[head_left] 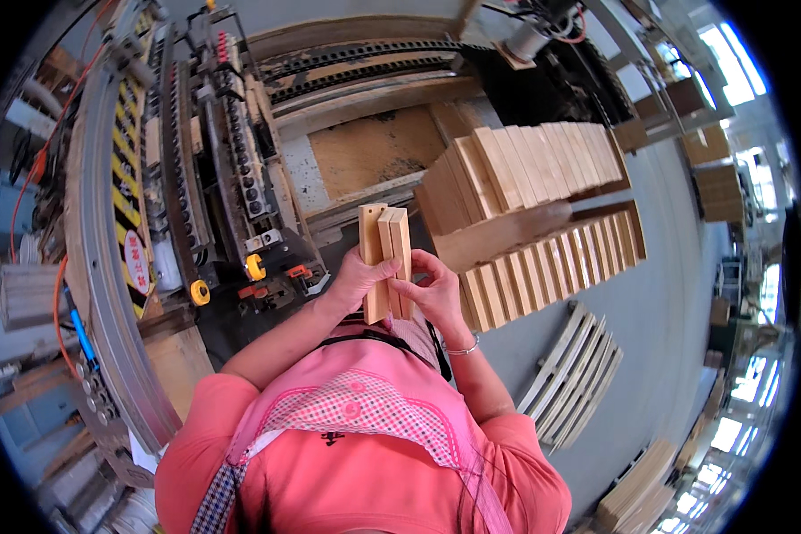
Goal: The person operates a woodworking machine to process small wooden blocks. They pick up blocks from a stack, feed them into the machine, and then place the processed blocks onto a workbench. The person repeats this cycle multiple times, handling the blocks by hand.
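Note:
Upright in front of my chest I hold several short, pale wooden strips side by side. My left hand [361, 279] is closed around the left wooden strip [372, 238], which has small dark holes near its top end; its thumb reaches across toward the others. My right hand [432, 292] grips the right wooden strips [396, 233], which lie face to face, with the fingers bent behind and the thumb in front. A narrow gap shows between the two groups at the top. Just beyond my right hand stands a stack of similar wooden pieces [543, 165], in two rows.
Left of me is a machine with chain rails [231, 133], yellow knobs [200, 293] and a yellow-black striped rail [126, 191]. A wooden bed [378, 147] lies ahead. On the grey floor to the right are a slatted pallet [571, 378] and a board stack [636, 489].

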A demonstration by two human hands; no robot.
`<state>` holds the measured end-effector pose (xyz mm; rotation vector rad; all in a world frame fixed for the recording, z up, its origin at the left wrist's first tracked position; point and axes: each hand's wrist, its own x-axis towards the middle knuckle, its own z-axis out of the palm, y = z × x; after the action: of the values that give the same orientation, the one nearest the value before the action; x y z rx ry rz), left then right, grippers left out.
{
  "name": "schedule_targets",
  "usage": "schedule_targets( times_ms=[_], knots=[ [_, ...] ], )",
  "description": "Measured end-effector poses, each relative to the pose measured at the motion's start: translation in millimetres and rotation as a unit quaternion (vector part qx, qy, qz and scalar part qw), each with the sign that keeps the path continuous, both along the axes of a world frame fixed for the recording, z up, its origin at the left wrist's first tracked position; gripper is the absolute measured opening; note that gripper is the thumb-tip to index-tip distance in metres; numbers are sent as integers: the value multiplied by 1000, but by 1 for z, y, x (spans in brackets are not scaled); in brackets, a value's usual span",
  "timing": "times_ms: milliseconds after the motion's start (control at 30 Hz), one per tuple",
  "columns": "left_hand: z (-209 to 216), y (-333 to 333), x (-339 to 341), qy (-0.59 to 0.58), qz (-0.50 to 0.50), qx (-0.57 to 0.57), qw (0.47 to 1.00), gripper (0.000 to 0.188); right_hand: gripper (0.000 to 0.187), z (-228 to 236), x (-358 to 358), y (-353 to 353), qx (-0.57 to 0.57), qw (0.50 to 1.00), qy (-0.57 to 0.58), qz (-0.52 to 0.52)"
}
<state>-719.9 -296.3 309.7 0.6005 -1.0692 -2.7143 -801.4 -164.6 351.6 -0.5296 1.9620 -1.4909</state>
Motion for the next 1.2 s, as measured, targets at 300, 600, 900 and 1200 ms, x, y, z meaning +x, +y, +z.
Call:
schedule_targets(
  times_ms=[300,600,900,1200],
  knots=[
    [6,-32,49,-14,123,-75,989,48,49,-7,18,-54,2,988,22,155],
    [20,-63,92,-26,253,-109,961,44,48,-4,45,-122,-35,961,-95,259],
    [20,-112,94,-74,379,-72,920,36,46,-22,-24,-206,-107,834,-417,347],
    [-20,-147,80,-105,486,-206,843,34,44,-2,-102,-349,-37,821,-305,481]
  ],
)
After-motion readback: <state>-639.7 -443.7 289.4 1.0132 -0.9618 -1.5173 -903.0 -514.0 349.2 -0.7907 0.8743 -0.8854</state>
